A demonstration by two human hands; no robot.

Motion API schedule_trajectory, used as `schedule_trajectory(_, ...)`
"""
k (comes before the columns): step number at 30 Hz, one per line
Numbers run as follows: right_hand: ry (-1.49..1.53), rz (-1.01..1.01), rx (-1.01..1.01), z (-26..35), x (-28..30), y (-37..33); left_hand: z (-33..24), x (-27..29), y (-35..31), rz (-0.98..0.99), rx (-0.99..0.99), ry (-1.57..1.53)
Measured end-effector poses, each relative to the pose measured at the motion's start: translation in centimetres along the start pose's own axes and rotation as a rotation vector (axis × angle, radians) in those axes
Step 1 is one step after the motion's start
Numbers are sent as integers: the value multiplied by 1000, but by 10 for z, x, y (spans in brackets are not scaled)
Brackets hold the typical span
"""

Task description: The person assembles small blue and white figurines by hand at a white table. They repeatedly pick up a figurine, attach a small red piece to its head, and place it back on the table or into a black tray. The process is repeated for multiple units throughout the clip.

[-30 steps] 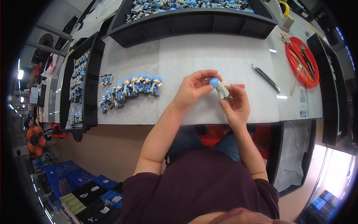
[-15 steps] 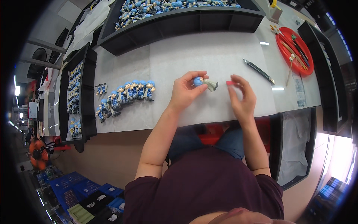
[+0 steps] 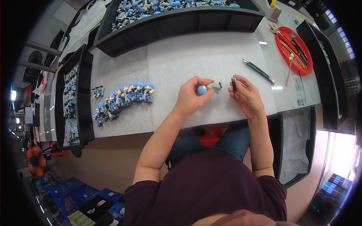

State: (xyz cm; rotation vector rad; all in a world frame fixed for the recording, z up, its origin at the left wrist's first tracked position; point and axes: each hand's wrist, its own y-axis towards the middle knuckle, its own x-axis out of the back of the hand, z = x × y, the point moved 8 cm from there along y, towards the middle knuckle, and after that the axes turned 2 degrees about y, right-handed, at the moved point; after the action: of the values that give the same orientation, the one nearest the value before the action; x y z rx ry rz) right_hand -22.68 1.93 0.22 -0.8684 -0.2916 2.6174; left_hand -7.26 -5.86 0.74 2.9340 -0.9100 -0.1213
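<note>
My left hand grips a small figurine with a blue head and a grey body, lying sideways with the head toward the left. My right hand is a little to the right of it and pinches a small dark flat piece between thumb and fingers. The two hands are apart, over the white table.
A row of several blue-haired figurines stands on the table left of my hands. Black trays with more figurines sit at the left and the far side. A knife-like tool and a red dish of tools lie right.
My hands, joined on the figurine a second ago, have parted. The left hand keeps the figurine, turned sideways; the right hand has moved off to the right with a small dark piece.
</note>
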Motion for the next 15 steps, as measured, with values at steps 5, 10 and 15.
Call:
schedule_trajectory(5, -160, -33, 129, 0, 1, 3, -6, 1, -2, -53, -86, 274)
schedule_trajectory(10, -459, -35, 314, 7, -14, 3, -20, -4, -5, -81, -208, 479)
schedule_trajectory(15, -687, -85, 491, 10, -29, -3, -23, -8, -7, -89, -286, 501)
